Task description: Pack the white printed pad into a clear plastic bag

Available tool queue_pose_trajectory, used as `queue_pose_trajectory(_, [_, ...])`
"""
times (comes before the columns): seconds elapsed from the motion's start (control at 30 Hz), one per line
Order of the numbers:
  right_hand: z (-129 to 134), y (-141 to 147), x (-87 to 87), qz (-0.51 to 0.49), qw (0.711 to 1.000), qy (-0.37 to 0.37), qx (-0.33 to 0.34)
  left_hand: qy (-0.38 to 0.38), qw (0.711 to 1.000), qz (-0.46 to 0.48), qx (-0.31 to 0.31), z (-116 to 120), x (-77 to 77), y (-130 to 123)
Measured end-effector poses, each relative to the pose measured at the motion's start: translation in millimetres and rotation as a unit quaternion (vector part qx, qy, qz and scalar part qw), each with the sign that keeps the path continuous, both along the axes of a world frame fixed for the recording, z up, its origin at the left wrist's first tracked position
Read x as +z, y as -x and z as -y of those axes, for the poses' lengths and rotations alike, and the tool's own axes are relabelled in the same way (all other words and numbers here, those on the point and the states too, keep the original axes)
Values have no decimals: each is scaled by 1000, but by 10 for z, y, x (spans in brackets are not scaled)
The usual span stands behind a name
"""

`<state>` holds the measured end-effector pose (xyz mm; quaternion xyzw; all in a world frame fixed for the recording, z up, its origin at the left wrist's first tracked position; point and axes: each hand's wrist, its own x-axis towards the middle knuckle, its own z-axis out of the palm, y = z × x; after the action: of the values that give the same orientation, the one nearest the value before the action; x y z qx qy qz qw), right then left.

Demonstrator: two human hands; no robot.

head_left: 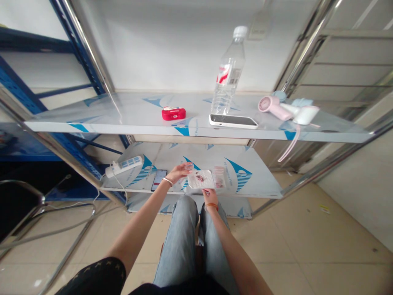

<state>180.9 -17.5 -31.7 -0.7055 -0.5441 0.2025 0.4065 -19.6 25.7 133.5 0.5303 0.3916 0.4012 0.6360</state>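
Note:
On the lower shelf (264, 180) lies a white square packet (201, 179) with a small dark red pattern in its middle. My left hand (181, 171) is at the packet's upper left, its fingers closed on a small clear piece too small to name. At the packet's lower edge is my right hand (209, 196), fingers pressed together near its rim; whether it holds anything is too small to tell. A clear packet with pinkish strips (219, 177) lies just right of the white one. Left of my left hand, a phone with a lit screen (159, 179) lies flat.
A white power strip (127, 164) with a cable is at the lower shelf's left. The upper shelf (129, 119) holds a red case (173, 114), a water bottle (229, 73), a white phone (233, 121) and a pink handheld fan (274, 107). A chair frame (66, 246) stands left.

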Motion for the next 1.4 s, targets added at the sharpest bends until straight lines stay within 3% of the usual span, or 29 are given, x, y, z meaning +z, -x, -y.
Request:
queue_pose_trajectory(0.37, [-10, -76, 43, -1, 1000, -19, -3, -43, 999, -5, 24, -138, -100, -265])
queue_pose_trajectory(0.5, [23, -86, 100, -8, 1000, -14, -4, -88, 990, -98, 59, -145, -142, -367])
queue_pose_trajectory(0.63, [49, -89, 152, -20, 1000, -12, -2, -186, 933, -292, 102, -178, -7, -407])
queue_pose_trajectory(0.73, [72, -85, 210, -24, 1000, 4, -5, -220, 894, -380, 87, -234, 168, -406])
queue_pose_trajectory(0.93, [130, -80, 344, -31, 999, 29, -12, -181, 874, -445, 69, -377, 285, -477])
queue_pose_trajectory(1.1, [144, -91, 419, -25, 998, 43, -27, -175, 825, -538, 13, -362, 316, -620])
queue_pose_trajectory(1.4, [75, -92, 561, -13, 997, 77, -25, -180, 772, -609, -32, -332, 446, -718])
